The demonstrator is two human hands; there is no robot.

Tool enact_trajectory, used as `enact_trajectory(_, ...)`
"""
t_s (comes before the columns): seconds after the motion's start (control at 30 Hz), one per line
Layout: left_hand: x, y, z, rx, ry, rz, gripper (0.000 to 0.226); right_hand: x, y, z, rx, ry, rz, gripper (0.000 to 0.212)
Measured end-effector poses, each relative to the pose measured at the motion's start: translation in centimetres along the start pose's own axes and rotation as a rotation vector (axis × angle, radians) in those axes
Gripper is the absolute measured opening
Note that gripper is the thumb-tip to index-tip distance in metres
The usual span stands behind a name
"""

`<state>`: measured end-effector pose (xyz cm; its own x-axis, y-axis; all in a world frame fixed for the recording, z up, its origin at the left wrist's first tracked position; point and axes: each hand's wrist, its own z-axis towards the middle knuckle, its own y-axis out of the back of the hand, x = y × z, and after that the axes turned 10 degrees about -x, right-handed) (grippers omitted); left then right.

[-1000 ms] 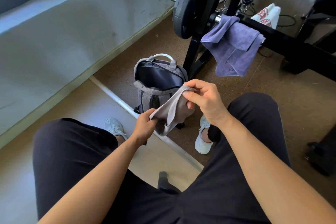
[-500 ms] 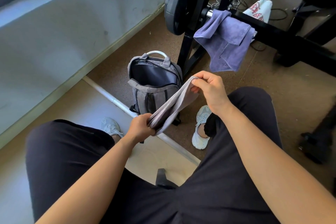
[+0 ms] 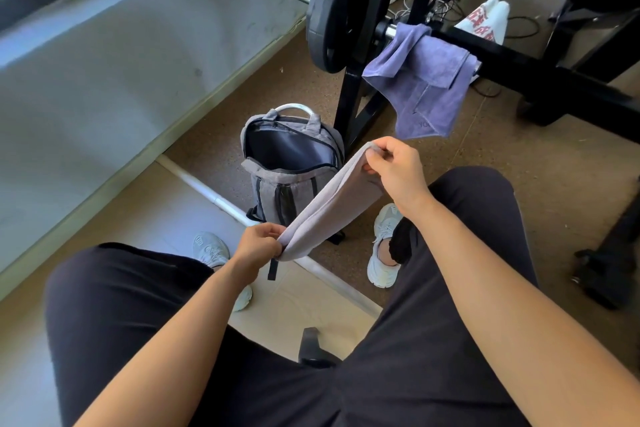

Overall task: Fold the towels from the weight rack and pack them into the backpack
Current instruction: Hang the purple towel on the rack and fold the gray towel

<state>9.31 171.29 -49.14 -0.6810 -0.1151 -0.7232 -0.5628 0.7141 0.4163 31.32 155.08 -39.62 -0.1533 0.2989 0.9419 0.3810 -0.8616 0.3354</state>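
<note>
A grey towel point(image 3: 332, 201) is stretched between my hands above my knees. My left hand point(image 3: 258, 246) pinches its near end and my right hand point(image 3: 394, 166) pinches its far end, higher up. Behind the towel a grey backpack point(image 3: 277, 177) stands upright on the floor with its top unzipped and its dark inside showing. A purple towel point(image 3: 422, 87) hangs over the black bar of the weight rack point(image 3: 519, 59), to the right of the backpack.
A black weight plate point(image 3: 332, 10) sits on the barbell by the rack's upright. A white bag point(image 3: 485, 21) and cables lie behind the rack. A grey wall runs along the left. My feet in pale shoes flank the backpack.
My hands have drawn apart and pulled the grey towel out long and taut; before, it hung bunched between them. The view has shifted slightly.
</note>
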Motion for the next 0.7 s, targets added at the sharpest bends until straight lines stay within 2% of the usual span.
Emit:
enact_trajectory(0.1,0.3,-0.2,-0.2,0.048,-0.044,0.062,0.043,0.2,-0.2,-0.3,0.016,0.048,-0.008,0.016)
enact_trajectory(0.23,0.5,-0.4,-0.5,0.121,-0.317,0.415,0.028,0.2,-0.2,-0.4,-0.029,0.015,0.012,0.016)
enact_trajectory(0.27,0.6,-0.6,-0.5,0.137,-0.350,0.434,0.027,0.1,-0.1,-0.4,-0.042,0.003,0.017,0.014)
enact_trajectory(0.37,0.6,-0.7,-0.7,0.208,-0.354,0.307,0.023,0.1,0.1,-0.1,-0.069,0.002,0.038,0.012)
enact_trajectory(0.57,0.3,-0.5,-1.0,0.121,-0.301,0.043,0.036,0.2,0.6,0.2,-0.143,0.076,0.010,0.013)
enact_trajectory(0.7,-0.3,-0.8,-1.6,0.118,-0.460,0.085,0.049,-0.3,1.2,1.2,-0.284,0.113,-0.140,0.022)
